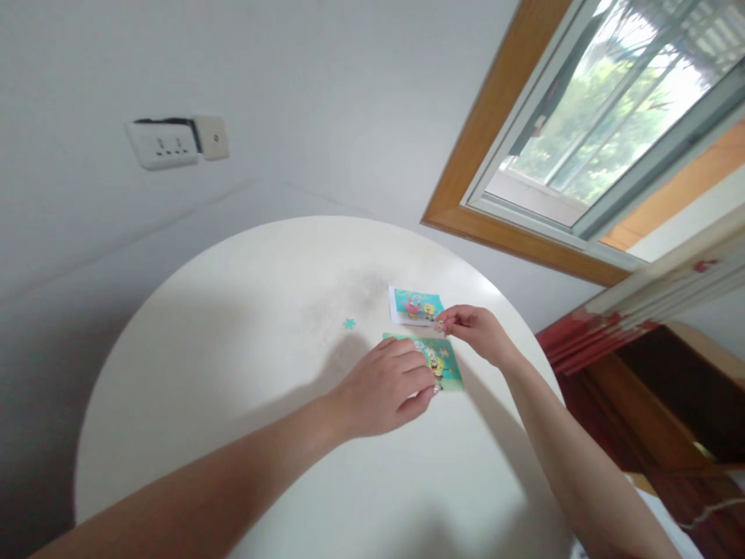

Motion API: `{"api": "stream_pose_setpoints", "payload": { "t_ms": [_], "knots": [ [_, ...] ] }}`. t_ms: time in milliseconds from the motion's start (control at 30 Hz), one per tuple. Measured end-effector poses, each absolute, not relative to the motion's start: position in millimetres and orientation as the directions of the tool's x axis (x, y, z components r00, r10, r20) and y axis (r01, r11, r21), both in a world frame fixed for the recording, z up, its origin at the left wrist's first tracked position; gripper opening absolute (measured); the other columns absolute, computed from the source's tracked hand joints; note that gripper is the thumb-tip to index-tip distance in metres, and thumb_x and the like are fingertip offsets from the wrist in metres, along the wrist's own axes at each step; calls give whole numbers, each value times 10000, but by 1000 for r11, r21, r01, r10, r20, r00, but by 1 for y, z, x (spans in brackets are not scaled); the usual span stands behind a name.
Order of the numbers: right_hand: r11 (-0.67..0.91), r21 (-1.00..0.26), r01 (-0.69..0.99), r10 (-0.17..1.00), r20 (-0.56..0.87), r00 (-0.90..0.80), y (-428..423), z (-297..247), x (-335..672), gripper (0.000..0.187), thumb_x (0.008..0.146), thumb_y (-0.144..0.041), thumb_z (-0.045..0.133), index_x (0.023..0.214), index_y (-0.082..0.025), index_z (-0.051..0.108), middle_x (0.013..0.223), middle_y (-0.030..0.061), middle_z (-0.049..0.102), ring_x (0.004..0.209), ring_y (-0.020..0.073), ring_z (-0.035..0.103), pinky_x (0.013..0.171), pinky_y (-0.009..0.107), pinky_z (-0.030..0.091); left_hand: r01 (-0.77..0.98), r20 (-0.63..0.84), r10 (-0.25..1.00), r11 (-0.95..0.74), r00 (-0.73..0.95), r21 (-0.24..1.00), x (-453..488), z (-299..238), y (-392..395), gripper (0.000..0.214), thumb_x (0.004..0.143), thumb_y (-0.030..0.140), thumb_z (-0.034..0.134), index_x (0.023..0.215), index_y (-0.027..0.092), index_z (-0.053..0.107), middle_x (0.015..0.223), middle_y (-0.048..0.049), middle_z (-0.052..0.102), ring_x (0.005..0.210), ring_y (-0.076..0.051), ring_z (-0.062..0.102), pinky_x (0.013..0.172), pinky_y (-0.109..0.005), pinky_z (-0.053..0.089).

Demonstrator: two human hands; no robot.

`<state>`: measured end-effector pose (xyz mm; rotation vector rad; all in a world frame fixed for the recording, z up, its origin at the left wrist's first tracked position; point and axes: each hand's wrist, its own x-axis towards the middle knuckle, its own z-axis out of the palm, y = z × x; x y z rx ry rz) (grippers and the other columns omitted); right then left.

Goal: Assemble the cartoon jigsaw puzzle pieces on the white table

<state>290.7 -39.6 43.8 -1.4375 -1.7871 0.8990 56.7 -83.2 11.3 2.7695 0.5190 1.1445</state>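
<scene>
A jigsaw puzzle with a teal background and a yellow cartoon figure lies flat on the white round table. My left hand rests over its left part with curled fingers, hiding that side. A tiny thing shows at the thumb tip, too small to make out. Above the puzzle's upper right edge, my right hand pinches a small puzzle piece. Just beyond the puzzle is a picture card with a pink and a yellow cartoon figure. One loose teal puzzle piece lies left of the card.
The table's far edge stands near a pale wall. A wall socket is at the upper left. To the right are a wood-framed window and a red and white curtain.
</scene>
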Motion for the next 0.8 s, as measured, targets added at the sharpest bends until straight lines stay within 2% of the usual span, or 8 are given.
{"api": "stream_pose_setpoints", "payload": {
  "t_ms": [100, 200, 333, 500, 667, 800],
  "knots": [
    [74, -850, 522, 992, 7, -129, -55, 27, 318, 258, 708, -390, 702, 810, -152, 707, 722, 31, 681, 686, 157, 609, 690, 300, 483, 327, 537, 444, -895, 717, 303, 59, 6, -82, 163, 932, 245, 491, 951, 197, 646, 915, -40, 632, 921, -203, 530, 828, -352, 407],
    [74, -853, 517, 990, 0, -142, -60, 15, 331, 280, 741, -406, 675, 850, -151, 718, 805, 59, 711, 745, 172, 628, 729, 317, 490, 373, 438, 491, -867, 753, 331, 62, 1, -81, 228, 929, 231, 504, 1122, 235, 624, 1076, -42, 625, 1046, -222, 519, 913, -391, 405],
    [107, -812, 574, 990, 33, -138, -55, 8, 335, 268, 758, -356, 647, 913, -149, 717, 799, 49, 710, 688, 147, 596, 663, 286, 464, 396, 390, 485, -872, 783, 288, 65, -5, -79, 338, 927, 235, 514, 1258, 273, 568, 1266, -44, 580, 1196, -242, 477, 1012, -432, 378],
    [81, -789, 609, 996, 38, -83, -51, 0, 330, 234, 739, -374, 672, 782, -147, 706, 707, 22, 680, 591, 112, 514, 560, 240, 390, 413, 346, 469, -882, 812, 226, 65, -12, -76, 401, 932, 284, 515, 1333, 295, 512, 1407, -44, 494, 1320, -252, 393, 1080, -453, 357],
    [131, -817, 561, 991, 120, -57, -55, -7, 318, 142, 790, -304, 623, 782, -170, 666, 661, -11, 639, 588, 107, 517, 566, 228, 378, 447, 328, 482, -876, 813, 180, 65, -19, -73, 458, 945, 329, 493, 1398, 278, 447, 1524, -65, 345, 1382, -288, 324, 1109, -485, 344],
    [142, -837, 529, 990, 130, -59, -59, -10, 309, 110, 824, -282, 596, 805, -184, 641, 682, -19, 635, 605, 110, 540, 585, 227, 391, 451, 309, 475, -880, 824, 151, 66, -22, -73, 465, 944, 322, 493, 1404, 281, 442, 1532, -68, 330, 1386, -288, 327, 1113, -491, 343]
  ]
}}
